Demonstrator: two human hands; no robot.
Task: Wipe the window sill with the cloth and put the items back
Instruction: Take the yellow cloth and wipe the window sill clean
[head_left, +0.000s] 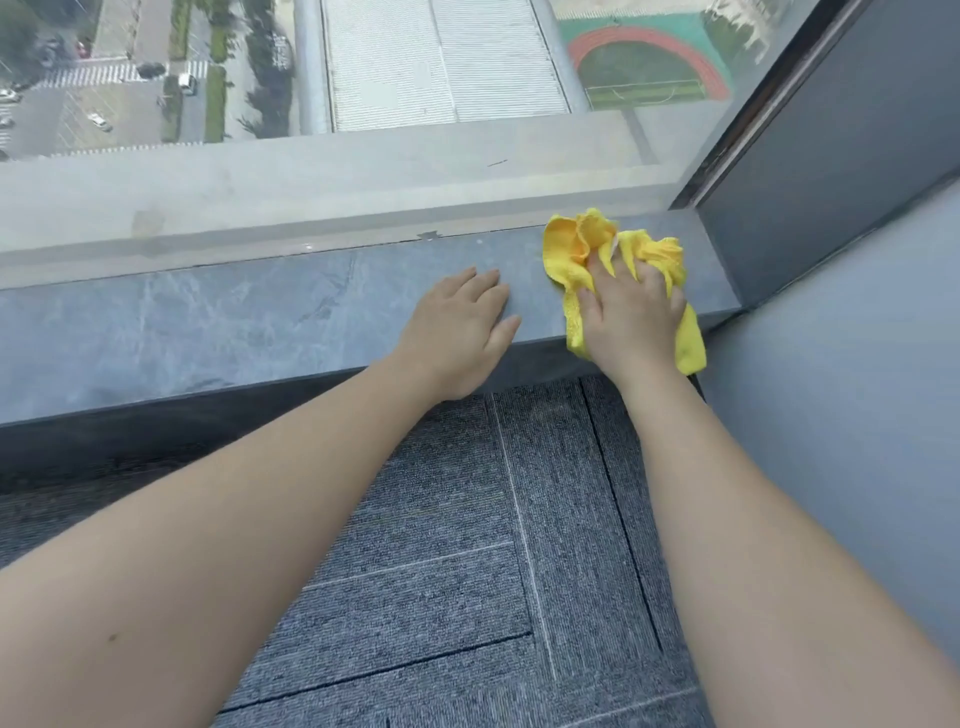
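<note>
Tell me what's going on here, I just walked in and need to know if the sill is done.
A person is wiping the grey window sill. Their right hand presses a yellow cloth onto the sill's right end, near the wall corner. Their left hand rests flat on the sill beside it. No other items show on the sill.

Cloth (574, 260) on sill (234, 322) — right end, probably near wall (831, 156).
</note>
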